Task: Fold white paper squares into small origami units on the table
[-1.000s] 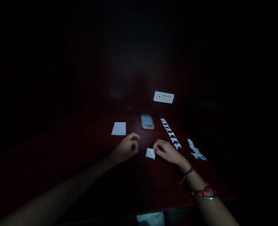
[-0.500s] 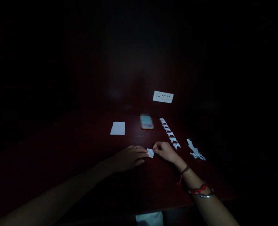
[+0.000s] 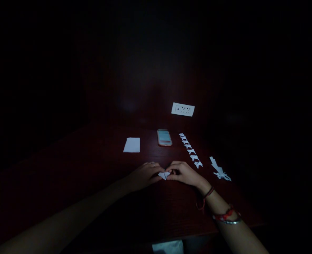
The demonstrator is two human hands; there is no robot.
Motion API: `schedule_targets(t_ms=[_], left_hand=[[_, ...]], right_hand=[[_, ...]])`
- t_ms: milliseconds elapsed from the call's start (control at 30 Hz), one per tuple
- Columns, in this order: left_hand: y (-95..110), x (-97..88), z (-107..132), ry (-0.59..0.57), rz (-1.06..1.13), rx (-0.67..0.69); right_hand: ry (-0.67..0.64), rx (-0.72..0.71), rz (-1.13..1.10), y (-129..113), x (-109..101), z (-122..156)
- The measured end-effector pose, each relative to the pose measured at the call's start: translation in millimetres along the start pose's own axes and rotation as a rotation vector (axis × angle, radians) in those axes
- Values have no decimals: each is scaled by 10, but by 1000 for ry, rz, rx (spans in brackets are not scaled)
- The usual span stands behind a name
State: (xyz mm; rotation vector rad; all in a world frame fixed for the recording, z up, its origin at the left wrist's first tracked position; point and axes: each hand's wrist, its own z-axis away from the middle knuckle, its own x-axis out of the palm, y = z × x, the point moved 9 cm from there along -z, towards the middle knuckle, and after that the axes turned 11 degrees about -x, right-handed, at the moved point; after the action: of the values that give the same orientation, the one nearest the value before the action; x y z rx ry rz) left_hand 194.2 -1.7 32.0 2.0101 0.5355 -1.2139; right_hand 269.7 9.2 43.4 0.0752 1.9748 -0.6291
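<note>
A small white folded paper piece (image 3: pixel 164 174) lies on the dark red table (image 3: pixel 97 176), pinched between both hands. My left hand (image 3: pixel 144 175) presses its fingertips on the paper's left side, fingers together. My right hand (image 3: pixel 184 173), with red threads and a metal bangle at the wrist, holds the paper's right side with thumb and fingers closed on it. Most of the paper is hidden by the fingers.
Beyond the hands lie a white paper stack (image 3: pixel 132 145), a phone (image 3: pixel 164 137), a row of several small folded paper shapes (image 3: pixel 190 150) and a loose pile of more (image 3: pixel 219 170). A white wall socket plate (image 3: pixel 182 109) sits behind. The room is very dark.
My left hand moved right from near the paper stack to the small paper. Both hands now meet on it, and the paper looks more folded and smaller.
</note>
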Motion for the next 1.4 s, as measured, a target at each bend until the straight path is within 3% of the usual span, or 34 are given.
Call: schedule_targets(t_ms=[233, 467, 567, 700, 867, 1067, 1267, 1400], left_hand=[[-194, -13, -101, 58, 131, -157], [-175, -91, -50, 76, 104, -210], [-155, -102, -43, 67, 120, -183], [-279, -115, -56, 97, 129, -220], [-261, -137, -62, 142, 49, -188], [-146, -184, -59, 216, -84, -160], [-270, -194, -62, 257, -112, -263], [-334, -174, -59, 245, -151, -355]], right_hand=[[79, 9, -14, -35, -49, -31], [339, 269, -283, 356, -83, 43], [393, 302, -362, 425, -94, 59], [429, 309, -455, 448, -96, 68], [410, 287, -441, 413, -94, 61], [322, 203, -73, 220, -232, 36], [140, 153, 125, 115, -121, -19], [119, 173, 190, 113, -75, -33]])
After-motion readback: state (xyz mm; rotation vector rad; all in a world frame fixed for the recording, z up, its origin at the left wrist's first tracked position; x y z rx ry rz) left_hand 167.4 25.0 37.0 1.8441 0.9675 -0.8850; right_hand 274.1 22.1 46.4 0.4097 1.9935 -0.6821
